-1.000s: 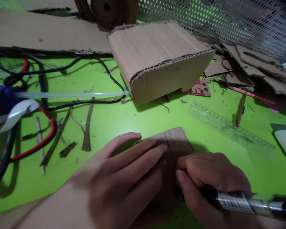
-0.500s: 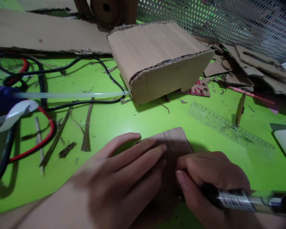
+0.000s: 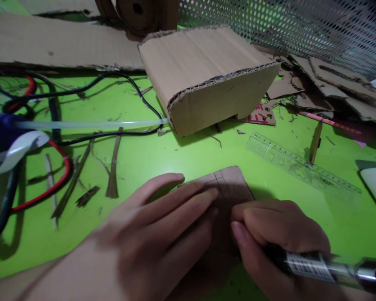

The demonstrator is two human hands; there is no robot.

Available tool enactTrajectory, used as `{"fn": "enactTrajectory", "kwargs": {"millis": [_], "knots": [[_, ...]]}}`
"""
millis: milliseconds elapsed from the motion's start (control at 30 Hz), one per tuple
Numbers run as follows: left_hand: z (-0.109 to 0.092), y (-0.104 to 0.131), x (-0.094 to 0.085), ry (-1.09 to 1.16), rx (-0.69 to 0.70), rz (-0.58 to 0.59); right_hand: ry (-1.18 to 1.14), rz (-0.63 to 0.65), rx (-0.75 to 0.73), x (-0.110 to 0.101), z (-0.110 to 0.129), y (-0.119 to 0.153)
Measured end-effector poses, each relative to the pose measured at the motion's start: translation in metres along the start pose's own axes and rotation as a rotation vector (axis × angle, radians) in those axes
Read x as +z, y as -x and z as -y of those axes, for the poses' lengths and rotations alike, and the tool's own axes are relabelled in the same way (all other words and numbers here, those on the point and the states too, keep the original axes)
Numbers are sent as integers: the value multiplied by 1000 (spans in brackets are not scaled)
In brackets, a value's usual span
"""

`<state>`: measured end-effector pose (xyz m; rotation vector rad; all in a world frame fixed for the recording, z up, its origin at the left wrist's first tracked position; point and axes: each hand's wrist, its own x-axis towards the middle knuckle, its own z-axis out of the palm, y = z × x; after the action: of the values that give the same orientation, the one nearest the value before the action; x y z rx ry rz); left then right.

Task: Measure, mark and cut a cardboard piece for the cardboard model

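A small piece of cardboard (image 3: 233,182) with thin dark lines drawn on it lies on the green tabletop (image 3: 203,154). My left hand (image 3: 163,234) rests flat across its left part, fingers stretched out, thumb apart at the upper edge. At the right side of the piece, my right hand (image 3: 275,234) is closed around a pen (image 3: 310,265) with a clear barrel, a black grip and a barcode label. The pen's tip is hidden behind the fingers, so I cannot tell whether it touches the cardboard. Shadow darkens the area between both hands.
A cardboard box shape (image 3: 207,75) stands behind my hands. To the right lie a clear ruler (image 3: 301,165), a brownish blade-like strip (image 3: 316,142) and cardboard scraps (image 3: 332,83). Cables (image 3: 65,163) and thin cardboard strips (image 3: 113,167) are on the left. A perforated metal basket (image 3: 269,25) is behind.
The view has shifted very slightly. Both hands, the pen and the cardboard piece stay in nearly the same places.
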<state>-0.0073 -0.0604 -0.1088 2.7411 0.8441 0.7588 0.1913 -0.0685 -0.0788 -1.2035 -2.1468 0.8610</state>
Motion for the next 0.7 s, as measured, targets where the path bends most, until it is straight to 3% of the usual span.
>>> {"fn": "enactTrajectory", "kwargs": {"millis": [233,400,700], "knots": [[-1,-2,-1,18,9,-9,76,-31,-22,-1,3,-2],[-1,-2,4,-47,4,-85,-20,-35,111,1,1,3],[-2,-1,4,-111,-6,-58,72,-15,30,0,0,0]]}}
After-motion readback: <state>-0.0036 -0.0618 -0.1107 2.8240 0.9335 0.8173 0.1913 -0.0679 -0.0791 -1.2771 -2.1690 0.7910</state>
